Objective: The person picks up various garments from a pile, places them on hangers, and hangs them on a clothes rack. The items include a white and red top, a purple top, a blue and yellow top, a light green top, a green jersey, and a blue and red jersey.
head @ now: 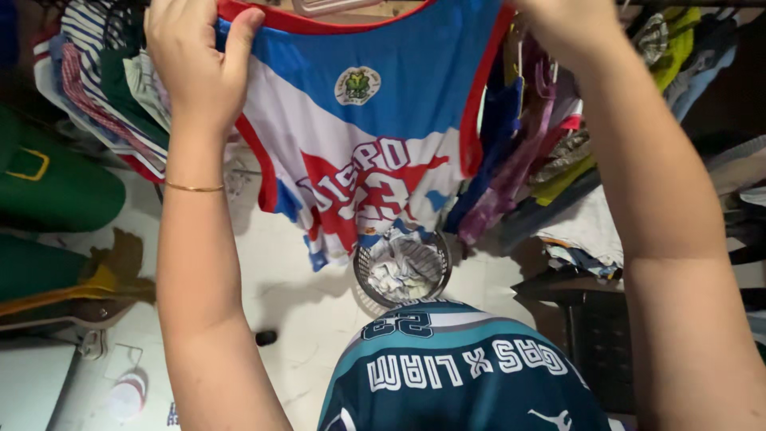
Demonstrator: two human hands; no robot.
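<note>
both hands raised at a sleeveless basketball jersey
left hand pinches the jersey's shoulder strap; right hand at the other strap, grip cannot be told; laundry basket on the floor below the jersey

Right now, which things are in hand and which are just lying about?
In hand: left hand and right hand hold the blue, white and red jersey.
Lying about: laundry basket, hanging clothes, green bag.
</note>
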